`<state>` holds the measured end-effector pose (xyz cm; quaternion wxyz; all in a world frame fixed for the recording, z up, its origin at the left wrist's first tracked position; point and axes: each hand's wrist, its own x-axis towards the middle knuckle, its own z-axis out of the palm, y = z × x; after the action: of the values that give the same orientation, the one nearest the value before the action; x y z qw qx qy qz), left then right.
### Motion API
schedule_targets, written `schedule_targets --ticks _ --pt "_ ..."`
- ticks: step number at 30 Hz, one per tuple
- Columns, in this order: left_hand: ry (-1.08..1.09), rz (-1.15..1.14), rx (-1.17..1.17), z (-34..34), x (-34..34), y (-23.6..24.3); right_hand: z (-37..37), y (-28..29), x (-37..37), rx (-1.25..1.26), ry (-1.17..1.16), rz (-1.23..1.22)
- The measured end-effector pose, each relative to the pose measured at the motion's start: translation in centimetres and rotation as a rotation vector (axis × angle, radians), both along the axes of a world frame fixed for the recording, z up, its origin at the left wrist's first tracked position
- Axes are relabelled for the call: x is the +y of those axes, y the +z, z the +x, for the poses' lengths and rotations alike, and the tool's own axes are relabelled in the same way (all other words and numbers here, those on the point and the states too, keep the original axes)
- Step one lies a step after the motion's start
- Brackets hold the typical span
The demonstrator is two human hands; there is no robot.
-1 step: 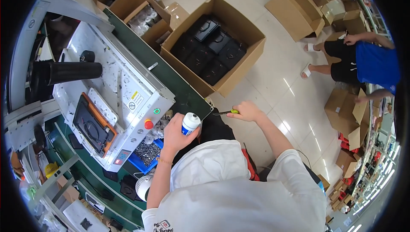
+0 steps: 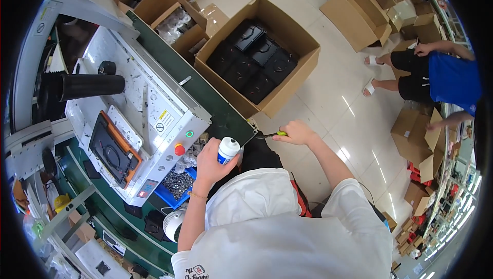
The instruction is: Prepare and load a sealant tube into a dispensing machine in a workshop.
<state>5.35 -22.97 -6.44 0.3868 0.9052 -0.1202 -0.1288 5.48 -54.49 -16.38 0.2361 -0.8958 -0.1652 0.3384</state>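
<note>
A white bottle with a blue label (image 2: 226, 150) is wrapped by the fingers of my left hand (image 2: 209, 163), its narrow dark-tipped top tilted up. That hand is beside the front corner of the machine. To the right, my right hand (image 2: 298, 134) is closed round a yellow-green-handled tool (image 2: 280, 133) whose thin dark blade points left, close to the corner of the green bench (image 2: 221, 112). The exact kind of tool is hard to make out. My palm hides part of its handle.
A grey machine (image 2: 169, 109) at left holds a black part in an orange frame (image 2: 115, 150). A blue tray (image 2: 167, 195) carries small metal pieces. Past the bench, an open carton (image 2: 292, 81) contains several black cases. A person in blue (image 2: 452, 76) stands at far right among cartons.
</note>
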Motion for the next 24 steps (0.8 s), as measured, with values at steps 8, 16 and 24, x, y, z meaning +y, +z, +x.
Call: schedule_targets --ticks 8,16,24 --pt "0.236 -0.040 -0.023 -1.8 0.7 1.1 5.4 -0.4 1.2 -0.024 0.218 -0.050" --pt "0.365 0.027 0.048 -3.1 1.2 1.3 11.7 -1.2 4.9 -0.125 0.378 0.069" --pt "0.414 0.036 0.037 -3.6 1.7 1.2 17.2 -2.4 7.5 -0.139 0.301 0.250"
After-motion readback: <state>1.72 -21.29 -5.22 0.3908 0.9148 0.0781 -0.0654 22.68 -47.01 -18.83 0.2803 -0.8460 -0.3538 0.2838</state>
